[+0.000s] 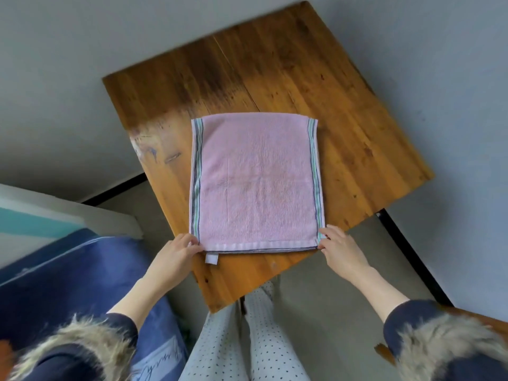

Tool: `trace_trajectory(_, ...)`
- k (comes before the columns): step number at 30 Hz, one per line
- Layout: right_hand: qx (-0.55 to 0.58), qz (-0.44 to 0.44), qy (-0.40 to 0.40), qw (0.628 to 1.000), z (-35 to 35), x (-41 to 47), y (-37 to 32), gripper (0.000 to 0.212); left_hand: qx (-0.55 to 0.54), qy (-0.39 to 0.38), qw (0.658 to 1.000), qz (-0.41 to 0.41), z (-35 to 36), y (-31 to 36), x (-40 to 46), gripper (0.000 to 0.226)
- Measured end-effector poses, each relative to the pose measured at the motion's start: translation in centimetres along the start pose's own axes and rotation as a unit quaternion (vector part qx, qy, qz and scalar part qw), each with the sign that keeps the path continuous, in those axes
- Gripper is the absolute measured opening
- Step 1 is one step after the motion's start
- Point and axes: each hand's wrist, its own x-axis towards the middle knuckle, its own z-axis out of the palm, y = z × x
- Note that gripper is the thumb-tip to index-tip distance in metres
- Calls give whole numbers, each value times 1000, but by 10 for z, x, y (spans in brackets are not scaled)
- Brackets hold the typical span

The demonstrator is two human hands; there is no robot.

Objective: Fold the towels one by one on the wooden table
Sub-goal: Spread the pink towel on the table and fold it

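A pink towel (257,182) with grey-green striped side borders lies flat on the wooden table (316,78), folded once so two layers show at its near edge. A small white label (211,258) sticks out below the near left corner. My left hand (176,257) pinches the near left corner of the towel. My right hand (339,250) pinches the near right corner. Both hands rest at the table surface.
A bed with a blue cover (68,284) stands at the left. Grey floor surrounds the table, with a dark baseboard line (406,248) at the right. My dotted trousers (247,339) show below the table's near corner. A wooden piece (472,317) sits at the lower right.
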Motion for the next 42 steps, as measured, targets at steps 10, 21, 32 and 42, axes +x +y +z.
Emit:
trace_trajectory(10,96,27,95,990,-16,13,0,27,-12,17,999,-39,-1,7,10,30)
trace_trajectory(21,399,211,233,861,-110,169,13,31,-339,212,853,-335,-64,-39,177,32)
trace_trajectory(32,583,313,159,733,-147,244,22,11,-410,216,777,-426,-84,-83,268,37)
trace_trajectory(42,394,335,266,814,-136,266,25,27,-144,321,871,-343,-70,-86,271,27)
